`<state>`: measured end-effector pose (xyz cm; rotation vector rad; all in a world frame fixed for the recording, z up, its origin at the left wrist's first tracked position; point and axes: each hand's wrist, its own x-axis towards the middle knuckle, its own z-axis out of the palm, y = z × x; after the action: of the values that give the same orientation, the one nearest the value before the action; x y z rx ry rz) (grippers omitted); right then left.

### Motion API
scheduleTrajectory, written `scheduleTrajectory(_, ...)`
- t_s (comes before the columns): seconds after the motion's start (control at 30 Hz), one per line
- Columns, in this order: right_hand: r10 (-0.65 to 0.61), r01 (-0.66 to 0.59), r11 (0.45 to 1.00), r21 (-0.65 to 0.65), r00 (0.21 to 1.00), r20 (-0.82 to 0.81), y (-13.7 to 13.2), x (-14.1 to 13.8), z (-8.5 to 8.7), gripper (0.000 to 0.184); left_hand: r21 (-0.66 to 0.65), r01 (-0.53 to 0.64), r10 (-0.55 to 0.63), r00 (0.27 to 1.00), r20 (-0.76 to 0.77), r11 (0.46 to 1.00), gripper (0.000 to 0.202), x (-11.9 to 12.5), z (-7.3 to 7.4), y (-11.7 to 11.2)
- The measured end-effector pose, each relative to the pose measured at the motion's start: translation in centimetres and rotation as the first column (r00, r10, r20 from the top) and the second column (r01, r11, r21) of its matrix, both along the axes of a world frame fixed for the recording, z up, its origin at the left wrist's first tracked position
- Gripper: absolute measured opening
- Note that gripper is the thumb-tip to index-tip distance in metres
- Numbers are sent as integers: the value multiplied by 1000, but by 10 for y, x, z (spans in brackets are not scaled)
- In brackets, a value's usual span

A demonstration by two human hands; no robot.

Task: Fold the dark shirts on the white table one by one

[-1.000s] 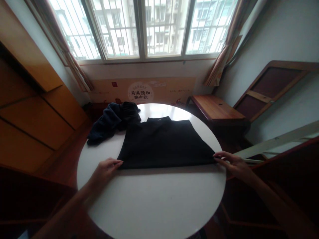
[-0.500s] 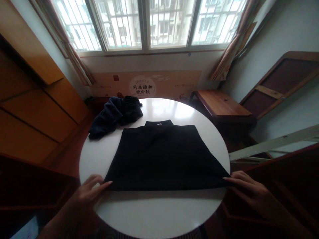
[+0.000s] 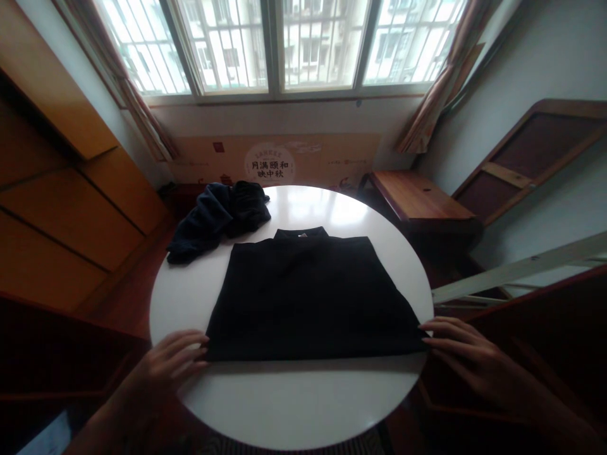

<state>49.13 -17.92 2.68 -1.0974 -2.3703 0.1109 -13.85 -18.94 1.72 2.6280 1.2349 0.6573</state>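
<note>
A black garment (image 3: 308, 303) lies flat and spread on the round white table (image 3: 294, 404), its collar with a small pale label pointing away from me. My left hand (image 3: 164, 366) rests at the table's near edge, with its fingertips against the garment's near left corner. Over on the other side, my right hand (image 3: 467, 354) has its fingertips at the near right corner. Neither hand clearly grips the cloth. A crumpled navy cloth (image 3: 218, 218) sits at the far left of the tabletop, touching neither hand.
A wooden bench (image 3: 420, 197) stands beyond the table on the right, and a wooden cabinet (image 3: 66, 208) fills the left side. A poster board (image 3: 275, 163) stands below the barred window. A pale rail (image 3: 516, 272) crosses the right side.
The garment's near edge has been drawn toward me and both hands have moved nearer with it. The cloth now lies longer and wider at the hem. The navy cloth stays in place.
</note>
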Motion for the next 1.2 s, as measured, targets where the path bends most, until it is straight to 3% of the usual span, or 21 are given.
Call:
scheduleTrajectory(0.07,-4,4,999,-35,1000,0,5,-18,14,25,-206,-232,266,951,156,951,22,9,2,3)
scheduleTrajectory(0.13,-8,4,998,-62,998,-59,19,-47,28,27,-499,-360,542,790,287,788,38,20,8,16)
scheduleTrajectory(0.2,-3,-10,995,-99,992,-126,41,-84,39,26,-746,-293,715,617,330,597,62,31,14,39)
scheduleTrajectory(0.27,36,-62,980,-188,989,-142,71,-125,45,29,-869,-168,784,535,315,465,79,39,21,69)
scheduleTrajectory(0.33,72,-100,958,-267,991,-115,104,-164,45,39,-920,-99,798,537,273,380,80,44,28,100)
scheduleTrajectory(0.4,86,-85,941,-328,996,-12,133,-198,40,51,-942,-78,777,590,220,326,72,47,34,124)
scheduleTrajectory(0.47,73,-15,921,-389,988,135,157,-222,32,62,-941,-125,742,650,162,315,63,50,39,138)
scheduleTrajectory(0.57,39,96,905,-415,952,305,177,-241,15,69,-908,-182,696,703,149,378,55,57,44,141)
scheduleTrajectory(0.63,23,128,903,-411,939,343,182,-245,5,71,-893,-131,677,702,222,430,54,63,44,137)
scheduleTrajectory(0.7,12,137,903,-407,939,343,183,-245,-2,71,-892,-78,691,664,287,445,57,68,44,132)
scheduleTrajectory(0.8,7,133,910,-393,942,336,182,-244,-6,70,-932,-12,740,612,280,363,60,73,45,128)
scheduleTrajectory(0.9,-3,140,912,-386,942,335,181,-244,-6,69,-958,110,743,610,276,266,54,78,47,130)
scheduleTrajectory(0.97,-10,144,913,-382,943,331,181,-244,-6,69,-951,178,740,598,308,251,51,81,50,131)
scheduleTrajectory(1.1,-12,139,913,-384,949,315,181,-246,-8,67,-902,274,750,502,431,335,63,96,53,129)
scheduleTrajectory(1.2,-13,122,885,-449,971,238,183,-246,-4,61,-851,341,706,479,522,399,76,119,58,130)
